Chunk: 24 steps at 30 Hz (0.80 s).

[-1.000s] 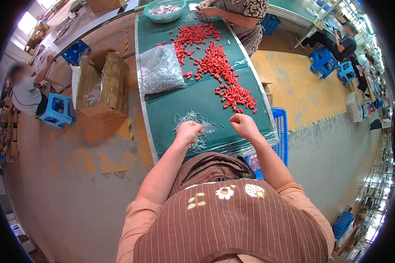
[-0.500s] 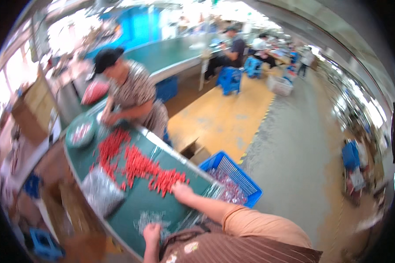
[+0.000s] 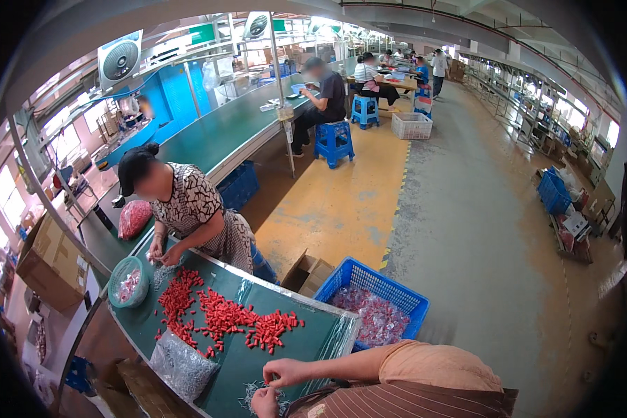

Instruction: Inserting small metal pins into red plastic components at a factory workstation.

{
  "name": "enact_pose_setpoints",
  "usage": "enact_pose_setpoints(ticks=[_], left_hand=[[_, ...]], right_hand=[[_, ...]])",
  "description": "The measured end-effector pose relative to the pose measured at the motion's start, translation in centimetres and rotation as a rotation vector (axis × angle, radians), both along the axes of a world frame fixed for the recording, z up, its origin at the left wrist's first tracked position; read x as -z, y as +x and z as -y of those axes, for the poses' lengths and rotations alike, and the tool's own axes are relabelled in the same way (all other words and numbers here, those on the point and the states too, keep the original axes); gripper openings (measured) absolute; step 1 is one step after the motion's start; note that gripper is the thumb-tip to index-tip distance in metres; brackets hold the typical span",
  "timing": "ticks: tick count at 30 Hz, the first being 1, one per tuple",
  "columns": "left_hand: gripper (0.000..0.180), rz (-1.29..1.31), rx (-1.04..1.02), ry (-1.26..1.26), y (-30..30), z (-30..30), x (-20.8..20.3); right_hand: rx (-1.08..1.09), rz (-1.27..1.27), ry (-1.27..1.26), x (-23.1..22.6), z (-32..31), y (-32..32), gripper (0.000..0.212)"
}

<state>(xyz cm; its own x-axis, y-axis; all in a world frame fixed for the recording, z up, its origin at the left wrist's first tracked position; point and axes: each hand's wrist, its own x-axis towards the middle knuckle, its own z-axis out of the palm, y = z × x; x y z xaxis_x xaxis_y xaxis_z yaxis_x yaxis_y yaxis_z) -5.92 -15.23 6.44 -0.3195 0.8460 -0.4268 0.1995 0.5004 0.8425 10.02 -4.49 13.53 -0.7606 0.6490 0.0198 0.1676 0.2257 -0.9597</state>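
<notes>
- The red pieces (image 3: 268, 331) are spread in a loose heap on the green surface (image 3: 238, 366), beyond the hands; the slim metal pins (image 3: 249, 399) are scattered just beside and below the hands.
- The red pieces are judged light, fairly stiff and hard to break, perhaps smooth enough to roll; a fingertip pinch around the middle would suit.
- The pins are likely stiff, light and slippery; they would best be picked up singly by the shank.
- No common direction is shared: the red pieces' long axes are turned at mixed angles, mostly lying flat, and the pins are crossed every way.
- The right hand (image 3: 288, 372) is curled, fingertips nearly closed; the left hand (image 3: 264, 403) is loosely curled close by. What is held in either cannot be told.
</notes>
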Motion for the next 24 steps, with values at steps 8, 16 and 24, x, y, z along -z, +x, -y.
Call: enact_pose_setpoints(ticks=[8,16,24], left_hand=[[0.015,0.408,-0.097,-0.093,1.1,0.2,-3.2],[0.032,-0.027,-0.025,0.126,3.7,-3.4,-4.6],[0.013,0.198,-0.191,0.066,2.7,-3.0,-5.4]], right_hand=[[0.035,-0.006,0.392,0.9,1.8,0.8,0.015],[0.164,0.015,0.540,-0.4,-0.2,2.5,0.015],[0.193,0.045,0.248,-0.6,-1.8,2.7,0.017]])
